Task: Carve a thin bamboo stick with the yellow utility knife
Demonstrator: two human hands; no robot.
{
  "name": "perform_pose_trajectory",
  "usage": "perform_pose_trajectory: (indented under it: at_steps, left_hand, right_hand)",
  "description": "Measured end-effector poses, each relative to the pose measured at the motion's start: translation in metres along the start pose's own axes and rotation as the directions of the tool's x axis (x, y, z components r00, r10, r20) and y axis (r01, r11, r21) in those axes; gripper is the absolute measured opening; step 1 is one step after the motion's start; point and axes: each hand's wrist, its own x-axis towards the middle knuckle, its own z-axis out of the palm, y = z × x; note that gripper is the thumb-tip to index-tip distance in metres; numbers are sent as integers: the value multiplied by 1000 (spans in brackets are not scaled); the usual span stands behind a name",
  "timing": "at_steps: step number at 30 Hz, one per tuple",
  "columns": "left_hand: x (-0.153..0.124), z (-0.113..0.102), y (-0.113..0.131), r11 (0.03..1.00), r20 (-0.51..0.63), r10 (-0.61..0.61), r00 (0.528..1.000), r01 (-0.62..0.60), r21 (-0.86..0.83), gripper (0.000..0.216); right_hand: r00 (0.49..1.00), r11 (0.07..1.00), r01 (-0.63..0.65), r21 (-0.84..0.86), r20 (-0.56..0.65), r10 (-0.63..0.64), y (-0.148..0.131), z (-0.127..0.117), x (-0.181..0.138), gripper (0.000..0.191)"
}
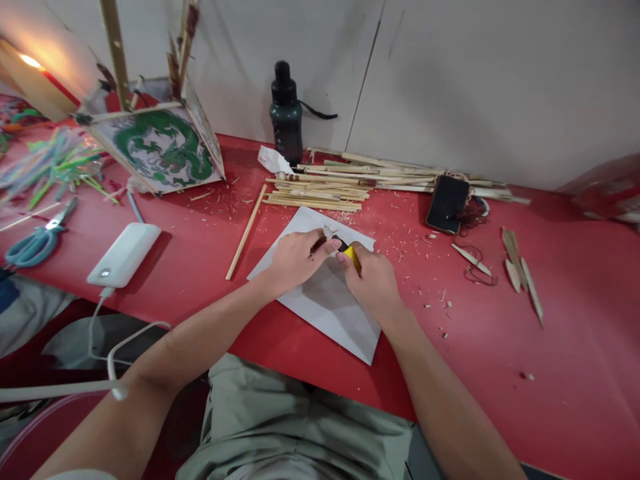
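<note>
My right hand (374,279) is closed around the yellow handle of a utility knife (353,256), whose black front end points up and left. Close beside it, my left hand (300,259) has its fingers curled and its thumb against the knife's black end. Whatever lies within the left fingers is too small and hidden to name. Both hands are over a white sheet of paper (335,313), lying at a slant near the table's front edge. A bamboo stick (245,233) lies just left of the paper, and a pile of similar sticks (320,192) is behind it.
On the red table (500,373) stand a dragon lantern (165,150) and a dark bottle (287,117). Scissors (37,243) and a cabled white power bank (125,255) lie left. A phone (445,203), cut bamboo pieces (523,270) and scattered shavings lie right.
</note>
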Motion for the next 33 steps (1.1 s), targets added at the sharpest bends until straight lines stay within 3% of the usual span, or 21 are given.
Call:
perform_pose_trajectory:
  at_steps: [8,15,23,28,33]
  left_hand:
    - [1,-2,2,998,18,-29,999,30,-50,66]
    - [2,2,-1,997,-22,-47,999,48,56,67]
    - [3,-3,-4,989,-17,-9,1000,12,146,63]
    - [3,-2,-4,992,-25,34,999,-31,120,59]
    - [4,0,-3,1000,32,-5,999,4,18,52]
  right_hand:
    - [995,989,-102,-103,-10,102,-11,-4,-2,55]
    - [984,971,-177,-160,-10,178,-19,-5,-3,51]
    - [994,994,-105,0,22,105,-12,-1,-2,41]
    - [993,993,-118,-2,16,118,-12,0,-2,39]
    - [994,993,-112,-24,13,112,-11,-1,-2,47]
